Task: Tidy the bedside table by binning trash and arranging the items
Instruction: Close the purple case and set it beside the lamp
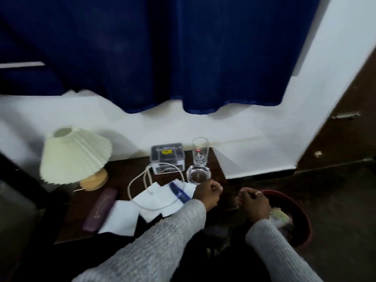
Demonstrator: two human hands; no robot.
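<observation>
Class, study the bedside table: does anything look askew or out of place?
Yes. The lamp leans with its shade tilted. Loose white tissues lie scattered under a looped cord, and a purple case lies diagonally by the table's front edge.

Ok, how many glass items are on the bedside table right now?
2. A tall drinking glass stands at the back right corner; a clear glass ashtray sits just in front of it, near the left hand. The arms may hide others.

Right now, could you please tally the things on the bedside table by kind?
Lamp: 1
Glassware (tumbler, ashtray): 2
Small box: 1
White cable: 1
Purple case: 1
White paper sheets (larger, smaller): 2
Blue pen: 1
Total: 9
</observation>
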